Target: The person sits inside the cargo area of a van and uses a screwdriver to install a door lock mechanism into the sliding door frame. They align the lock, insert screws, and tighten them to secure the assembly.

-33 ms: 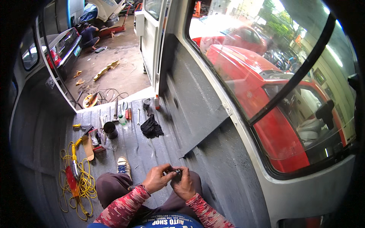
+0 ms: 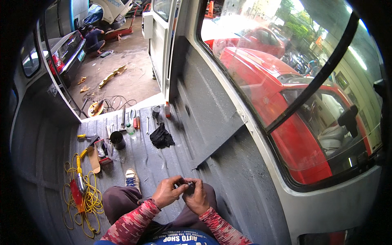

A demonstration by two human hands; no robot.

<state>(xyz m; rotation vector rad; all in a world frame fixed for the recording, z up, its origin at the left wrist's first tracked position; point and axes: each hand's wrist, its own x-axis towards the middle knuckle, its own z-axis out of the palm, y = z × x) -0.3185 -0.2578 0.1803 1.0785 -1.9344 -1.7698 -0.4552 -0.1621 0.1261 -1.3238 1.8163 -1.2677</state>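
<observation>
Over my lap, both hands meet around a small dark, round part, too small and too covered by fingers to name. My left hand pinches it from the left between thumb and fingertips. On the other side, the fingers of my right hand close on the same part. Beyond my hands, a black cloth lies crumpled on the grey ribbed floor. Left of it stand a dark cup and a small clear bottle, with a wrench lying between bottle and cloth.
To my left lie a coiled yellow cord with a work lamp, an opened box and a yellow-handled tool. A hammer rests near the open doorway. The van wall rises at right. Outside, a person crouches.
</observation>
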